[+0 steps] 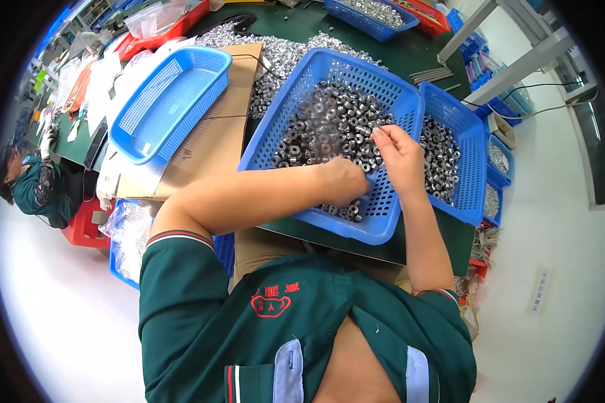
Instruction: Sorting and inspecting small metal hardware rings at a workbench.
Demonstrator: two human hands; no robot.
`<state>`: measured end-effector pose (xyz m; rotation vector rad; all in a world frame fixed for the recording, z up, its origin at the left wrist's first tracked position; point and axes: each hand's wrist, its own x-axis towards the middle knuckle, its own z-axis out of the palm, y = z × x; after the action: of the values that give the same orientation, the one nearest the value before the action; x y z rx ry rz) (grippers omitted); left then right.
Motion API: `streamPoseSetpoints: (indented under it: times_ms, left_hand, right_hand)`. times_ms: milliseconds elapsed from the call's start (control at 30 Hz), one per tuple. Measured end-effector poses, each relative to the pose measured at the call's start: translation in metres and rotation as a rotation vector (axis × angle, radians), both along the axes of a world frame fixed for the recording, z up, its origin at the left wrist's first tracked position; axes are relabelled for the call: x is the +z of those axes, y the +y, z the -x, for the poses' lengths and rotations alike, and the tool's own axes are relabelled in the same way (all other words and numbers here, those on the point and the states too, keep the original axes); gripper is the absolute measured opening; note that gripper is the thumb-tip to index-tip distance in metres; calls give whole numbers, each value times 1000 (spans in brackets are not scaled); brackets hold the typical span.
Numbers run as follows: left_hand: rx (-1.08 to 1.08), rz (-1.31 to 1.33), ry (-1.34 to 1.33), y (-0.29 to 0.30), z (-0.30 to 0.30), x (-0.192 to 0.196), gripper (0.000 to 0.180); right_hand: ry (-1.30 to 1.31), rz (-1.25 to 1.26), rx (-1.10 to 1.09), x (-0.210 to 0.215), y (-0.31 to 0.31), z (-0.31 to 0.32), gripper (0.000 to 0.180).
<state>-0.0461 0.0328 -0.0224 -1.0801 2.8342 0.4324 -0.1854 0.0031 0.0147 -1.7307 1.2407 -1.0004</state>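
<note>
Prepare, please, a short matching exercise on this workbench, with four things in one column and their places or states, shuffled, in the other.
Things:
1. Light blue basket
2. Right hand
3. Thin metal rods
4. Small metal rings

Places or states:
A. Heaped inside the large blue basket
B. Lying on the green tabletop
C. Resting on brown cardboard
D. Bare, with its fingers bent

Right pairs: 1-C, 2-D, 3-B, 4-A.

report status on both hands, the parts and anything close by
Left hand curled over large blue basket, grip hidden. Right hand pinched, any held piece unclear. Metal parts loose inside. Second blue basket close on right.
</note>
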Motion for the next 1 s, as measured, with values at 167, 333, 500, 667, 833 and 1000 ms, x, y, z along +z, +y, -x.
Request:
streamPoseSetpoints:
  times_ms: [167,333,500,667,833,1000]
  left_hand:
    - [1,-14,6,-2,0,-2,19]
    - [40,6,5,-3,1,-6,17]
    - [68,0,-7,-13,-5,8,17]
    - [376,254,491,-25,-24,29,12]
    - [596,-724,1195,-35,-43,55,24]
    - [668,-1002,1334,-38,-43,46,23]
  right_hand:
    - [12,-35,35,0,-2,-1,19]
    - [-35,-106,29,-1,-1,2,19]
    - [-92,-79,26,-5,-2,2,19]
    - [-63,-30,-9,-9,-5,3,18]
    - [-24,-25,2,-6,-3,2,15]
    - [-6,19,-14,-2,-1,2,16]
